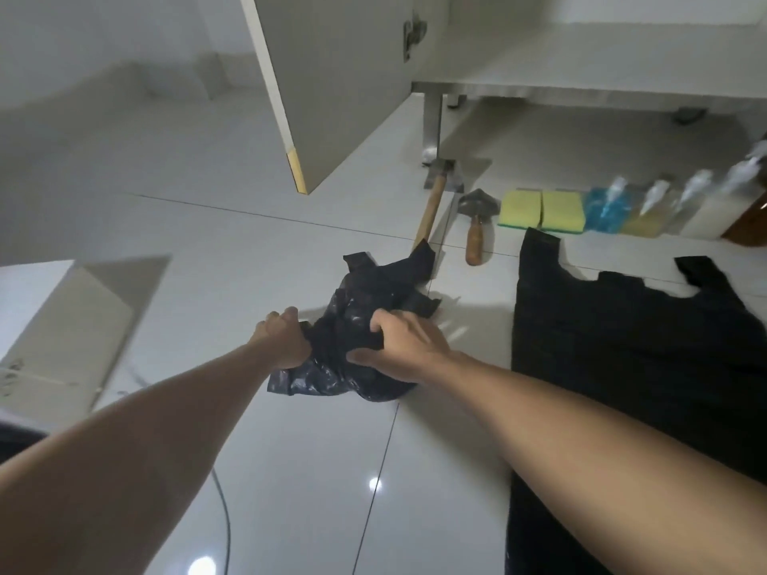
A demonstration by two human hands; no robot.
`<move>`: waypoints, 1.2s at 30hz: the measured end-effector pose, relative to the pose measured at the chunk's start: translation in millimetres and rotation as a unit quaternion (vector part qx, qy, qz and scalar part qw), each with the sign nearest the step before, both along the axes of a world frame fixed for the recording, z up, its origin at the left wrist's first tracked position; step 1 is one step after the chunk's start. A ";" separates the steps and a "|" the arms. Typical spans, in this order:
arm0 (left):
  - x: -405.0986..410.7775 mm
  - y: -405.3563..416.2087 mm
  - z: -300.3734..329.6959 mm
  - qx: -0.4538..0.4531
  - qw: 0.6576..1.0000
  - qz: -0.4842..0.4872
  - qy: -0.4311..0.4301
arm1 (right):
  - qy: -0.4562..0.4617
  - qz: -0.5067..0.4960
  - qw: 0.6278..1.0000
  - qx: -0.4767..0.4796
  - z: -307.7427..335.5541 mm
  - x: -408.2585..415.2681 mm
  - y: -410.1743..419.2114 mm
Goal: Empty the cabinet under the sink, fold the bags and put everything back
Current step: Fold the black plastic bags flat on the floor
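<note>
Pinching the crumpled bag [365, 338] on the floor [249, 251] with both hands, left [284, 340] and right [404, 342], you should spread it flat before folding.

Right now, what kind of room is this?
Probably a home kitchen floor by an under-sink cabinet: glossy white floor tiles, an open beige cabinet door, and yellow-green sponges beside clear plastic spray bottles.
</note>
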State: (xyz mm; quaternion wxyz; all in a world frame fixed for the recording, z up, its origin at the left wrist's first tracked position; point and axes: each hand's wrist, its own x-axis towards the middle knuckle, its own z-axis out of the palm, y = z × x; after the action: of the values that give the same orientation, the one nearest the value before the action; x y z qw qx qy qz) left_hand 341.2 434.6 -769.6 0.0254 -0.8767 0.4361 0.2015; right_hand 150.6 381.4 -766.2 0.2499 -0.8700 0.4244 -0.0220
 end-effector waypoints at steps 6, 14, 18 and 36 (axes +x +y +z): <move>10.9 5.0 -3.2 -0.145 0.982 0.103 0.069 | 0.046 -0.026 0.998 -0.022 -11.8 7.4 11.0; 22.9 1.5 46.6 -0.387 0.874 0.218 0.196 | -0.062 -0.257 0.958 0.114 18.4 -51.0 -38.0; -5.2 -3.9 82.0 -0.433 0.848 0.134 0.273 | -0.207 -0.283 0.860 0.370 55.9 -68.4 -50.4; -166.7 -122.7 263.7 -0.602 0.792 -0.072 0.070 | -0.358 -0.425 0.807 -0.199 252.8 -274.9 -151.5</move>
State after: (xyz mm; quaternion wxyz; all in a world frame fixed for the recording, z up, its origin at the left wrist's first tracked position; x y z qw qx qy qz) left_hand 174.6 311.9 -505.8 -0.5232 -0.6643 0.5320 -0.0437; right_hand -124.3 229.8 -513.4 0.1708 -0.5643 0.6182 -0.5198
